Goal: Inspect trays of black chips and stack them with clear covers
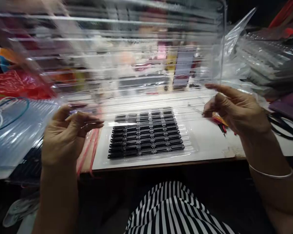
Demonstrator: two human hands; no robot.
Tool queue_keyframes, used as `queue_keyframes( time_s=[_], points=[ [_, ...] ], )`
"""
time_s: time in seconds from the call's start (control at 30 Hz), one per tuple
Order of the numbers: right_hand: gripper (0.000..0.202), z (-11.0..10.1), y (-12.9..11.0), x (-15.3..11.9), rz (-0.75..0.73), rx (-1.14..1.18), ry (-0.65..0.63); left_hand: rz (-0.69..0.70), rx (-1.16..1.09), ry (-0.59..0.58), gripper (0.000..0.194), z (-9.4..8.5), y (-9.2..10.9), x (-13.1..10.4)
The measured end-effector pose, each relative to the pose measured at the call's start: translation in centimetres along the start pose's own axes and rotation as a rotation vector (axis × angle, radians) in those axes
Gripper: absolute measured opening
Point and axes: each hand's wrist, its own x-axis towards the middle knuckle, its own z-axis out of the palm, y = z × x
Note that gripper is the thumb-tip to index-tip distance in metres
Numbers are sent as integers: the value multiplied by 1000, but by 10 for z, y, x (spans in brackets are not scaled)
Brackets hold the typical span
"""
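A clear ribbed plastic tray (136,78) is held up in front of me, tilted and smeared by motion. My left hand (68,130) pinches its near edge on the left, fingers closed. On the right, my right hand (231,107) grips the same edge between thumb and fingers. Below it on the white board lies another clear tray (191,144), filled with several long black slotted strips (146,139) in rows. The upper rows show through the raised tray.
Stacked clear plastic trays (26,130) and a red plastic bag (21,84) lie at left. Black-handled scissors (285,125) rest at right, below a heap of plastic-wrapped items (266,61). A phone-like upright slab (183,66) stands at the back. Pink string (94,149) hangs over the front edge.
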Motion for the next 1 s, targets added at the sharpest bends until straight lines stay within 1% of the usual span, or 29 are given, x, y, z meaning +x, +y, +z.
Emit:
queue_keyframes(
  time_s=[0.1, 0.17, 0.23, 0.33, 0.4, 0.47, 0.53, 0.67, 0.7, 0.77, 0.8, 0.83, 0.87, 0.93, 1.0],
  points=[
    [41, 5, 15, -8, 69, -65, -7, -67, 192, 28, 23, -13, -11, -10],
    [45, 8, 25, -17, 138, -105, -53, -141, 354, 13, 31, -24, -21, -21],
    [50, 11, 33, -30, 230, -145, -108, -199, 495, 8, 35, -34, -31, -33],
    [59, 12, 44, -48, 379, -263, -153, -205, 774, -37, 36, -44, -43, -53],
    [66, 9, 53, -57, 406, -373, -138, -197, 958, -102, 39, -45, -49, -62],
    [69, 4, 61, -63, 354, -494, -114, -205, 1053, -165, 43, -45, -53, -66],
    [67, -2, 65, -67, 280, -598, -112, -213, 1060, -218, 47, -44, -54, -68],
    [58, -7, 61, -69, 197, -785, -175, -202, 1083, -307, 47, -49, -48, -66],
    [55, -5, 58, -66, 161, -856, -148, -197, 1091, -306, 47, -50, -46, -63],
    [56, 4, 53, -56, 36, -993, -11, -163, 1124, -281, 51, -48, -43, -54],
    [58, 11, 52, -49, -45, -1034, 39, -126, 1148, -272, 54, -44, -42, -48],
    [61, 20, 53, -41, -127, -1065, 60, -75, 1175, -278, 57, -37, -43, -42],
    [62, 31, 55, -33, -194, -1057, -2, -20, 1207, -299, 60, -29, -45, -36],
    [66, 52, 62, -18, -280, -1115, -287, 55, 1282, -395, 66, -10, -53, -27],
    [67, 70, 70, -8, -263, -1187, -514, 70, 1358, -498, 71, 7, -65, -22]
  ],
)
